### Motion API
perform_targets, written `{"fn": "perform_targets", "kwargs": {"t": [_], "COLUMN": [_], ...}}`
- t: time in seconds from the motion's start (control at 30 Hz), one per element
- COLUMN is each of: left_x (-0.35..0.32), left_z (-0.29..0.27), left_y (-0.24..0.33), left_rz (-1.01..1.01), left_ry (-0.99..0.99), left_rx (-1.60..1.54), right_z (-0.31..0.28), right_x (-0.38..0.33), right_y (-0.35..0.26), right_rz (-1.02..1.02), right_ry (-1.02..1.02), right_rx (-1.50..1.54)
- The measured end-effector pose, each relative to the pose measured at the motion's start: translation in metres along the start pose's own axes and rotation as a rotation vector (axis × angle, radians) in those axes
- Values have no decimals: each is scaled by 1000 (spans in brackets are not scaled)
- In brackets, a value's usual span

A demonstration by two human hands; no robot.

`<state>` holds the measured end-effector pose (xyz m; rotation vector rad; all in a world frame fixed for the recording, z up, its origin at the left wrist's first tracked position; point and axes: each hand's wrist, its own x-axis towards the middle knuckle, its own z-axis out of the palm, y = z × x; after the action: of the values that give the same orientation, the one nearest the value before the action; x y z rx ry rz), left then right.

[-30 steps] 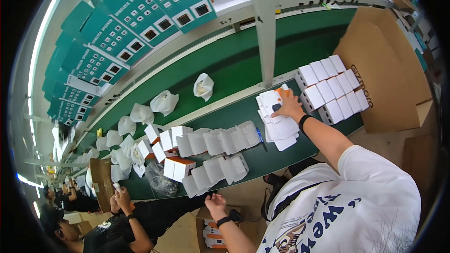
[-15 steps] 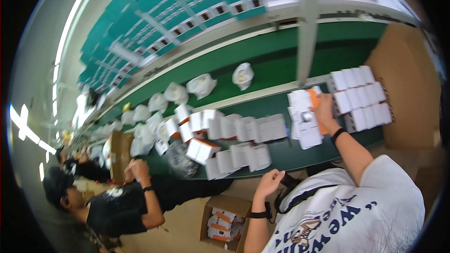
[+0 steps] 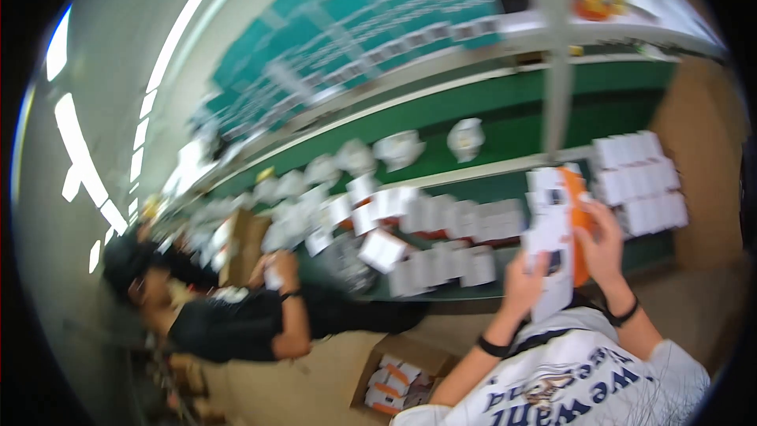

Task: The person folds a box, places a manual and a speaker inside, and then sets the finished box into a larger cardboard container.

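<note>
Over the near edge of the green workbench, my left hand (image 3: 523,284) grips the lower side of a flat white carton piece (image 3: 557,288) with a dark printed patch. My right hand (image 3: 601,243) is closed on the edge of an orange flat carton piece (image 3: 579,256), close beside the white one. Motion blur hides whether the two are joined. More flat white cartons (image 3: 546,181) lie just beyond. To the right stand tight rows of small white boxes (image 3: 639,181).
Left of my hands, rows of white boxes (image 3: 465,219) stand on the workbench (image 3: 505,181). White plastic bags (image 3: 398,150) line its far side. A post (image 3: 558,95) rises behind. A large cardboard sheet (image 3: 702,166) stands right. A co-worker (image 3: 236,327) works left; an open carton (image 3: 394,383) sits below.
My left hand has come up from near my body to the white carton piece. My right hand has drawn the orange piece nearer. The view has shifted; the co-worker's hands now hold something white.
</note>
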<state>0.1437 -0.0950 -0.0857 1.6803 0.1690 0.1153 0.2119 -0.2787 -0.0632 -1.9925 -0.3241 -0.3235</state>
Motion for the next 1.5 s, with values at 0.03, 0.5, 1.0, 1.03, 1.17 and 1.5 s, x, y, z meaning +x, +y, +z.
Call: {"fn": "perform_targets", "kwargs": {"t": [0.03,0.5,1.0,1.03,1.17,1.5], "left_x": [-5,-76,-102,-100,-115,-108], "left_z": [2,-57,-94,-92,-102,-97], "left_y": [3,9,-27,-43,2,31], "left_rz": [112,276,273,337,407,346], "left_ry": [41,482,799,866,791,801], "left_rx": [-34,-129,55,131,133,-79], "right_z": [7,86,115,110,113,88], "right_x": [-5,-38,-27,-28,-30,-62], "right_y": [-10,-20,-138,-148,-128,-146], "right_rz": [16,-44,-21,-61,-95,-386], "right_ry": [76,-589,-965,-990,-1060,-632], "right_rx": [-18,709,752,707,655,441]}}
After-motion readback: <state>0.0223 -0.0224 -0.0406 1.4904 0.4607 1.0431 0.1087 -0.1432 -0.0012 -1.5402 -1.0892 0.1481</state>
